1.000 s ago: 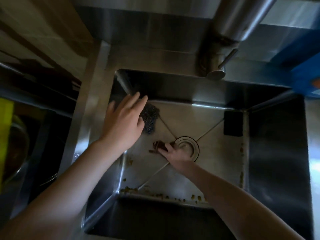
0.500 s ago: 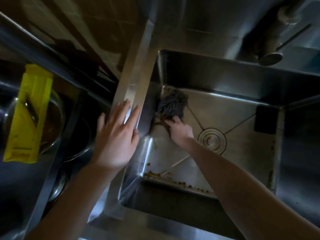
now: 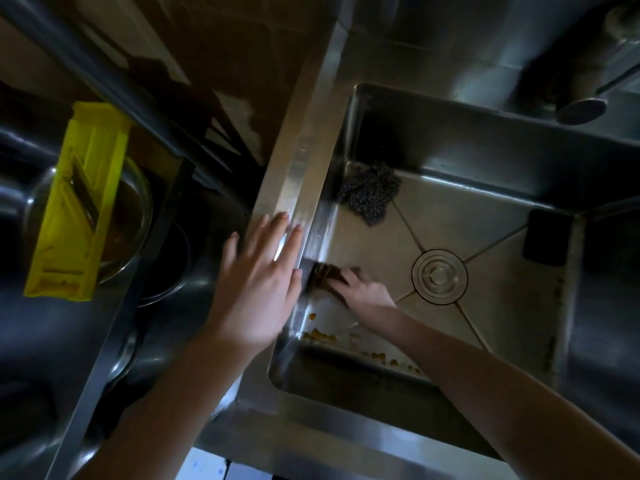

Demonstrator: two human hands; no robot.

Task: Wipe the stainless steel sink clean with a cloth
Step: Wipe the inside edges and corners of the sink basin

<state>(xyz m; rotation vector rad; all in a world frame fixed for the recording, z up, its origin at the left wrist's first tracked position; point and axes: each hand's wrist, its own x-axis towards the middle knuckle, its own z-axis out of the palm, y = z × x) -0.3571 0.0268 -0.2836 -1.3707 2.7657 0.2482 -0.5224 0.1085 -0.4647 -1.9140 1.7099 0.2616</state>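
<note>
**Fig.: Sink wipe, early stage — residue still on basin floor**

Progress (judged): wiping is under way but far from done. The right hand is down in the sink, at the left edge of the basin floor, closed over a dark cloth and pressing it against the foot of the left wall; cloth is blurred, so its exact shape can't be told. The left hand lies flat w/ fingers spread on the sink's left rim, gripping nothing, apparently as a brace.

Left to do: orange-brown food bits are strung along the near edge of the floor, thickest toward the near-left corner, and brownish staining runs along the right edge. Centre of the floor around the drain looks comparatively clear, though dim light limits this.

Contents of sink: a steel-wool scourer sits in the far-left corner, well apart from the cloth; a dark rectangular block, poss. a sponge, stands at the far-right corner. The tap spout hangs over the far edge; no water visible.

Beside sink, left: a metal bowl w/ a yellow slicer laid across it; bowl holds something brownish, unclear what.
</note>
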